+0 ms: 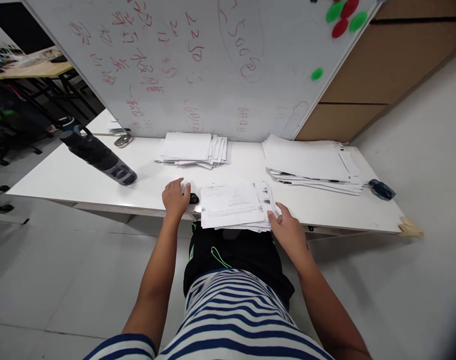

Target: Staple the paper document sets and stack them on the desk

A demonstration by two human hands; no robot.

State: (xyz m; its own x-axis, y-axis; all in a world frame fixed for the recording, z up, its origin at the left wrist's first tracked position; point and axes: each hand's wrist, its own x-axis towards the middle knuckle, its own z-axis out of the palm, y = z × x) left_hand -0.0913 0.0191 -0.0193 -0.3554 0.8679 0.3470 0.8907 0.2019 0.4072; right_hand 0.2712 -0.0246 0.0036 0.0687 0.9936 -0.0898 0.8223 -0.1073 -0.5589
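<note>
A loose stack of printed paper sheets (231, 205) lies at the front edge of the white table, partly overhanging it. My right hand (289, 231) is at the stack's right side, thumb by the paper edge and fingers apart. To the left of the sheets, my left hand (176, 198) rests low over the table with its thumb and forefinger spread. Beside that thumb is a small black object (193, 199), partly covered by the hand; its kind is unclear.
Behind are a left paper pile (190, 146) and a wider right pile (306, 157). A dark bottle (100, 157) and a computer mouse (123, 140) stand left on the white table (73, 175). A dark object (381, 189) lies far right. A whiteboard (212, 65) rises behind.
</note>
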